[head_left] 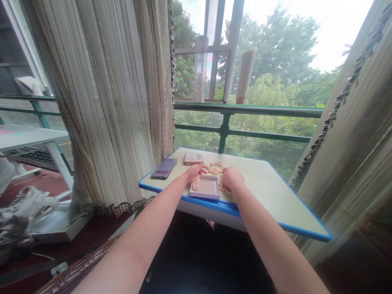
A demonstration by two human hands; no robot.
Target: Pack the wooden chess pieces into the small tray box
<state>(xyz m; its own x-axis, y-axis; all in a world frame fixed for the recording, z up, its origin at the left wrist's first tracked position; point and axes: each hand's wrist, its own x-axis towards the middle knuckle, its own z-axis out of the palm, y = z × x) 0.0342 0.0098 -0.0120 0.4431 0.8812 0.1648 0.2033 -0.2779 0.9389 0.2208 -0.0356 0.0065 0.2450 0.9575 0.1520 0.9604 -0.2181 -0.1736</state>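
Note:
My left hand [196, 170] is over the back left corner of a shallow white box [219, 188], its fingers stretched apart. Inside the box, a few round chess pieces [195, 185] with red markings line the left side; the rest of its floor is bare. Just behind the box lie several loose chess pieces [213, 170]. To the right of the box my right hand [233, 178] is closed, with fingers curled down; what they hold, if anything, is hidden. More chess pieces [226, 189] show below that hand, beside the box's right wall.
The pale table [269, 192] has a blue edge. A box-like case [193, 158] lies at its back left, near a dark, partly blurred phone-like object [162, 169]. Beyond the table runs a green railing [260, 110]. Curtains [116, 102] hang on both sides.

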